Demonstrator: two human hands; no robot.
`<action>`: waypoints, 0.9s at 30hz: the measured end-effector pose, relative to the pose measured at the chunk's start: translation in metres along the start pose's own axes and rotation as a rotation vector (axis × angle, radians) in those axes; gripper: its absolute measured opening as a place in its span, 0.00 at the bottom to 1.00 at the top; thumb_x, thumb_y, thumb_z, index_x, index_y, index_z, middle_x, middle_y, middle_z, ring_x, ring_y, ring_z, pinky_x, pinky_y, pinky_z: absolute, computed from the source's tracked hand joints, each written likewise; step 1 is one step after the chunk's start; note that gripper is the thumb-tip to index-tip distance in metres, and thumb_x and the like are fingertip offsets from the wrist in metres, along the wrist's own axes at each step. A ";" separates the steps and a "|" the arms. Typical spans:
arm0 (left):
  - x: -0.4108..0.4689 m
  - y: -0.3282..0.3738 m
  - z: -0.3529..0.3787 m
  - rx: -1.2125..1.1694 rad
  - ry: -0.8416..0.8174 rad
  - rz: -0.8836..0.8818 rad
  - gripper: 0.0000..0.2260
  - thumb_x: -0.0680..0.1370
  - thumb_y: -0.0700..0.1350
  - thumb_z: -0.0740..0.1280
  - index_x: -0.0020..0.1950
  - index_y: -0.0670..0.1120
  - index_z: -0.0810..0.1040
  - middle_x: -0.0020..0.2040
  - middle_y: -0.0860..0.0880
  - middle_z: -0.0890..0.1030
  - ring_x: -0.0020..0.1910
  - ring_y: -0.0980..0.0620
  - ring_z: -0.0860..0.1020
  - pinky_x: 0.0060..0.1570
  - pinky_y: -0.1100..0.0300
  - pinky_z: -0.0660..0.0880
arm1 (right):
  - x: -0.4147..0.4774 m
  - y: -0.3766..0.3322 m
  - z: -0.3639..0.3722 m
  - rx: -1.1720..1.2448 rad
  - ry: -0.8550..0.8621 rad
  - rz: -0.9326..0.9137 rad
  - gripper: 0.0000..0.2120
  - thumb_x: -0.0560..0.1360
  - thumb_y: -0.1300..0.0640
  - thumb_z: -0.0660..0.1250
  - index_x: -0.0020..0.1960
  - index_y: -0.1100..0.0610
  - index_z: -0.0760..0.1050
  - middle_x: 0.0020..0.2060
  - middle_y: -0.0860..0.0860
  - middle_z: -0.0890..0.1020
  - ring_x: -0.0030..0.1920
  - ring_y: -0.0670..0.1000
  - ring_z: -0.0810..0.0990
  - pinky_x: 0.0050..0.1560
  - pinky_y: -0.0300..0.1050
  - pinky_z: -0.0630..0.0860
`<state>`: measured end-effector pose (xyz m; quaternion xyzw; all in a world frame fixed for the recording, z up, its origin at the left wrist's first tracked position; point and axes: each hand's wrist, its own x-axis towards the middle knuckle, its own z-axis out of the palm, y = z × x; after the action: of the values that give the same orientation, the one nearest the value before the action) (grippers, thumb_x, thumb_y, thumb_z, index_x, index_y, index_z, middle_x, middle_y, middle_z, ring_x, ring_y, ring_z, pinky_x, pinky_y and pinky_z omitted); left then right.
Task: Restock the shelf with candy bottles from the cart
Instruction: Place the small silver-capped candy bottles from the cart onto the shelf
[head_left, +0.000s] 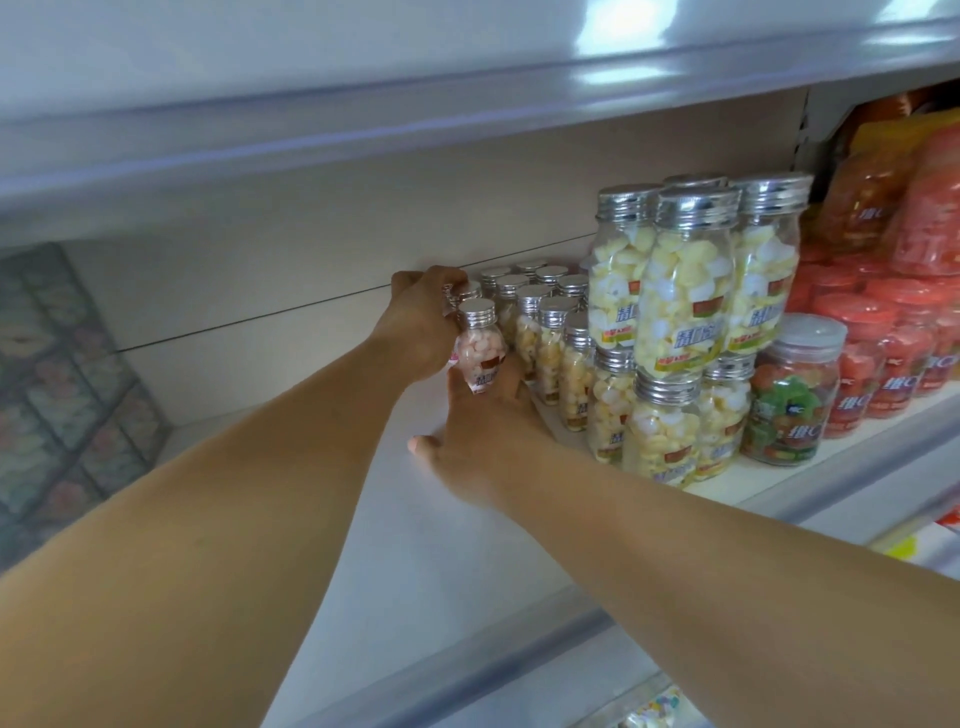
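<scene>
A small pink candy bottle (479, 349) with a silver cap is tilted just above the white shelf (415, 530), to the left of rows of small yellow candy bottles (550, 358). My right hand (483, 421) reaches in from the lower right, its fingers curled round the base of the pink bottle and its thumb spread to the left. My left hand (423, 319) is directly behind it, fingers curled over another small bottle of which only the silver cap (453, 295) shows. The cart is out of view.
Taller yellow candy bottles (685, 291) are stacked two high to the right. Beside them stand a jar of mixed gummies (792, 400) and red candy bottles (883, 353). A shelf board (467, 104) hangs close overhead. White shelf surface lies left of the hands.
</scene>
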<state>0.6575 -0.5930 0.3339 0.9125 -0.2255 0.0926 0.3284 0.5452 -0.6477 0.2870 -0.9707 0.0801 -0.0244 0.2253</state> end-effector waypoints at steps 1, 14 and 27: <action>-0.001 0.000 0.000 -0.004 0.003 0.000 0.23 0.80 0.36 0.62 0.74 0.52 0.67 0.72 0.46 0.61 0.52 0.51 0.74 0.50 0.66 0.69 | -0.001 0.001 0.000 0.004 -0.001 -0.006 0.40 0.80 0.38 0.58 0.81 0.52 0.40 0.75 0.66 0.36 0.78 0.65 0.43 0.76 0.56 0.49; -0.032 -0.011 0.009 -0.141 -0.055 -0.112 0.11 0.78 0.43 0.65 0.60 0.49 0.76 0.54 0.50 0.80 0.52 0.51 0.79 0.46 0.60 0.71 | -0.024 0.002 -0.005 -0.045 -0.002 -0.137 0.40 0.79 0.39 0.59 0.80 0.60 0.47 0.76 0.57 0.44 0.77 0.59 0.49 0.77 0.53 0.54; -0.023 -0.005 0.014 -0.432 -0.109 -0.410 0.15 0.79 0.35 0.59 0.65 0.42 0.73 0.49 0.46 0.76 0.57 0.41 0.77 0.64 0.44 0.74 | -0.018 0.008 -0.003 0.101 0.026 -0.097 0.39 0.79 0.41 0.63 0.80 0.54 0.48 0.76 0.59 0.33 0.79 0.57 0.43 0.76 0.46 0.52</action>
<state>0.6396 -0.5904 0.3127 0.8516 -0.0685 -0.0749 0.5142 0.5263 -0.6527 0.2863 -0.9604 0.0344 -0.0521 0.2716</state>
